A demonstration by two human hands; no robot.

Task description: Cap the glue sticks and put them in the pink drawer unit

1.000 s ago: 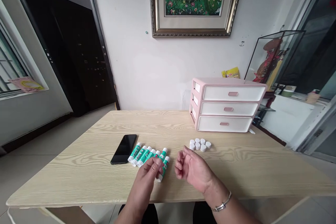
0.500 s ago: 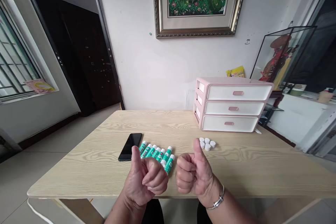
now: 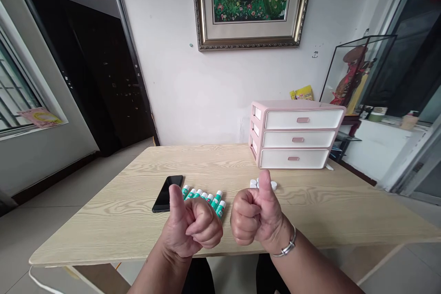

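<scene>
while left hand (image 3: pixel 193 226) and right hand (image 3: pixel 254 216) clench, green tubes (image 3: pixel 216 200) lie on the wood-grain table (image 3: pixel 113 220) before a white wall (image 3: pixel 172 92).

Bare forearms (image 3: pixel 156 266), a slim silver-toned bangle (image 3: pixel 288 248) around the right wrist (image 3: pixel 278 235), black clothing (image 3: pixel 200 278) on both legs (image 3: pixel 265 278).

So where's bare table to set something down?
Bare table: left of the phone; between tubes and wall; right of the caps. Crowded: phone and tubes beyond the left hand; caps partly hidden by the right hand.
</scene>
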